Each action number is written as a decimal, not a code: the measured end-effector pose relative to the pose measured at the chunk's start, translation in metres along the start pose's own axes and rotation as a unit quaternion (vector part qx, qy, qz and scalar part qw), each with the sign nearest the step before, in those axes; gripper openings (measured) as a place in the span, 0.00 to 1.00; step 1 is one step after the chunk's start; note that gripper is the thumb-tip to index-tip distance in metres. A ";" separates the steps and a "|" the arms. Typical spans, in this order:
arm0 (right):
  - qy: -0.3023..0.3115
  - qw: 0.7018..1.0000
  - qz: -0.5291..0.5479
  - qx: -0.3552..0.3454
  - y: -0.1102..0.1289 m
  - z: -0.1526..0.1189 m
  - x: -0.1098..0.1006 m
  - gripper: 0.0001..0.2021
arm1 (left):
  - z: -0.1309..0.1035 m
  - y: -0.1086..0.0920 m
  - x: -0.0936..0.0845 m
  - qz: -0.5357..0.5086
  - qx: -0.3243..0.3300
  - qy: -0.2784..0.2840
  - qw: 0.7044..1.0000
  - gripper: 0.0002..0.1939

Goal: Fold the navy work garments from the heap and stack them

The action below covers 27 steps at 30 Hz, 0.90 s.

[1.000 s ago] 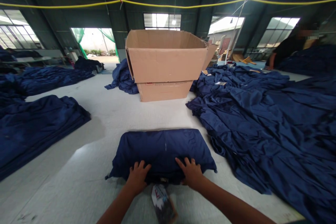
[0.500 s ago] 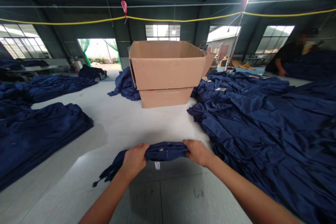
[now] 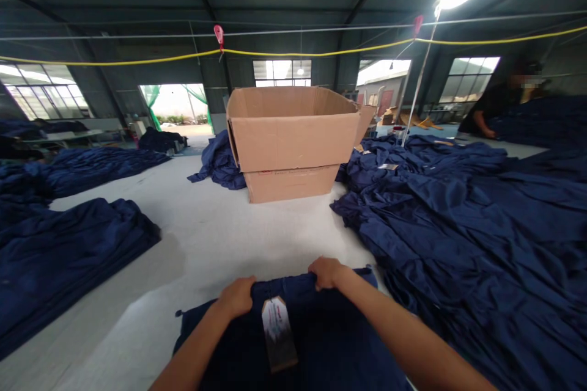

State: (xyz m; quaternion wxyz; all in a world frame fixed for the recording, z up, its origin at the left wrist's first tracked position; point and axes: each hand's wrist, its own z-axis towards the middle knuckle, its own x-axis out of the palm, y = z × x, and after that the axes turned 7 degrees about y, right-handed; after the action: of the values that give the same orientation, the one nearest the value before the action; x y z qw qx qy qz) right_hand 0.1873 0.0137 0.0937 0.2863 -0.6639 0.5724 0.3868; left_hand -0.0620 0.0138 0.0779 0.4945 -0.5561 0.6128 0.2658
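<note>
A dark navy garment (image 3: 316, 336) is spread toward me on the near part of the pale table, its lower part running out of view. My left hand (image 3: 238, 297) is closed on its far edge, left of the middle. On the same edge, farther right, my right hand (image 3: 326, 273) grips the cloth. Between the hands a white and brown hang tag (image 3: 279, 333) lies over the fabric. The fingertips of both hands are partly hidden by the cloth and knuckles. A small dark knob shows at the garment's far left corner.
Beyond my hands stands a large open cardboard box (image 3: 293, 140) on the table (image 3: 215, 232). Navy garments are heaped on the right (image 3: 458, 226) and lie folded on the left (image 3: 77, 244). A person (image 3: 499, 104) stands at the far right. A yellow cable (image 3: 293, 54) hangs overhead.
The garment has gone from a narrow bunched strip to a wide sheet toward me. Both hands have come lower in view, still gripping it, and the hang tag now shows.
</note>
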 end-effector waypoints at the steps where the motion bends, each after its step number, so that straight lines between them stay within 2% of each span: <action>1: -0.023 1.000 -0.002 0.016 0.003 0.012 0.011 0.20 | 0.007 0.001 0.012 0.010 -0.017 -0.010 1.000 0.27; 4: -0.092 0.994 0.004 0.051 0.008 0.035 0.038 0.19 | 0.021 0.000 0.046 0.040 -0.067 -0.035 0.996 0.35; 7: -0.143 0.987 0.013 0.072 0.009 0.045 0.057 0.22 | 0.029 -0.008 0.075 0.080 -0.096 -0.113 0.986 0.36; 9: -0.174 0.981 0.026 0.078 0.010 0.050 0.066 0.26 | 0.030 -0.015 0.091 0.100 -0.083 -0.156 0.979 0.36; 11: -0.203 0.976 0.044 0.065 0.013 0.054 0.077 0.29 | 0.028 -0.022 0.104 0.098 -0.065 -0.154 0.981 0.36; 13: -0.224 0.972 0.058 0.046 0.017 0.057 0.089 0.29 | 0.024 -0.027 0.113 0.086 -0.074 -0.139 0.984 0.33; 16: -0.228 0.970 0.067 0.054 0.019 0.057 0.114 0.25 | 0.016 -0.028 0.125 0.073 -0.114 -0.134 0.982 0.32; 21: -0.187 0.968 0.098 0.137 0.011 0.048 0.150 0.25 | 0.009 -0.016 0.147 0.077 -0.152 -0.132 0.977 0.28; 24: -0.168 0.969 0.107 0.149 0.005 0.046 0.158 0.26 | 0.011 -0.013 0.153 0.086 -0.157 -0.124 0.976 0.27; 27: -0.166 0.968 0.106 0.152 0.003 0.053 0.157 0.26 | 0.019 -0.013 0.150 0.083 -0.152 -0.105 0.979 0.27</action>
State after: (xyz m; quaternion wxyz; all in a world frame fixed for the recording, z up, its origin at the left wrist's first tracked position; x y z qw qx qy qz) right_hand 0.1815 -0.0282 -0.0665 0.4322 -0.4742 0.6366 0.4279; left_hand -0.0282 -0.0356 -0.0614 0.4421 -0.5411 0.5540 0.4526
